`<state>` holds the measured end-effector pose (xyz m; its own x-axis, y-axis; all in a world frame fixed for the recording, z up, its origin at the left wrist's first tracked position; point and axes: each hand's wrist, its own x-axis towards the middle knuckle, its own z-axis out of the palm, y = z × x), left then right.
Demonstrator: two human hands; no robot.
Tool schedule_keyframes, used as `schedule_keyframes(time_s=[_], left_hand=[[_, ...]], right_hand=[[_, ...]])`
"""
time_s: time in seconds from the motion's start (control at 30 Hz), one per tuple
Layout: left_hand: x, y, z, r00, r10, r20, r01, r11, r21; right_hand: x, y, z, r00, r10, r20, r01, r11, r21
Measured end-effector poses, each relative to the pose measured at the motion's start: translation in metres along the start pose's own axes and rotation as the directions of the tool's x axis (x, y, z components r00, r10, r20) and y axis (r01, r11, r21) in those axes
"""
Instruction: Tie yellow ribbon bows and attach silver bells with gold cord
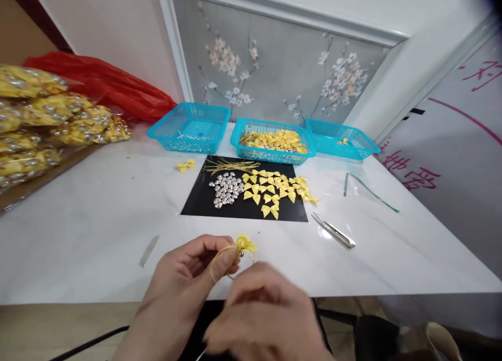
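Just above the table's front edge, my left hand (188, 277) pinches a yellow ribbon bow (245, 243) between thumb and fingers. A small shiny silver bead or bell (241, 254) sits under the bow, and a thin gold cord (215, 261) loops around my thumb. My right hand (266, 314), blurred, is curled in front of and below the left, fingertips drawn together. What it grips is hidden, though a thin pale sliver shows under its fingertips. Ahead, a black mat (196, 204) bears silver bead-like pieces (227, 189), yellow bows (270, 185) and gold cords (231, 166).
Three blue baskets stand at the back: left (188, 128), middle (243, 150) with bows and cords, right (356, 141). Metal tweezers (333, 230) lie right of the mat. Bagged yellow bows (58, 115) and a red plastic bag (105, 83) fill the left. A loose bow (185, 166) lies near the mat.
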<state>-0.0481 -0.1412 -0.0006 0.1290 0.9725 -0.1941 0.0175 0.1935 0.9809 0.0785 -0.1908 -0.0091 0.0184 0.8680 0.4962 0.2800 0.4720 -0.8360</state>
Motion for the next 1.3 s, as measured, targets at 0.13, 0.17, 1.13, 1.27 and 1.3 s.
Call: schedule_keyframes(time_s=[0.13,0.17,1.13,1.27,1.3], left_hand=[[-0.006,0.007,0.003,0.996,-0.063,0.069,0.074,0.984,-0.161],[-0.006,0.008,0.004,0.993,-0.079,0.09,0.096,0.976,-0.193],[0.001,0.008,0.0,0.948,-0.226,0.224,0.294,0.89,-0.348],[0.0,0.008,0.0,0.938,-0.243,0.245,0.32,0.881,-0.35],[0.0,0.008,0.0,0.936,-0.247,0.252,0.326,0.879,-0.348]], right_hand=[[0.004,0.008,-0.022,1.0,-0.016,-0.026,0.015,1.0,-0.017],[0.004,0.009,-0.026,1.0,-0.016,-0.017,0.015,0.999,-0.049],[0.016,0.011,-0.031,1.0,-0.015,0.026,0.023,0.949,-0.315],[0.019,0.014,-0.033,0.998,0.038,0.048,-0.021,0.952,-0.306],[0.019,0.015,-0.033,0.998,0.036,0.051,-0.019,0.952,-0.305]])
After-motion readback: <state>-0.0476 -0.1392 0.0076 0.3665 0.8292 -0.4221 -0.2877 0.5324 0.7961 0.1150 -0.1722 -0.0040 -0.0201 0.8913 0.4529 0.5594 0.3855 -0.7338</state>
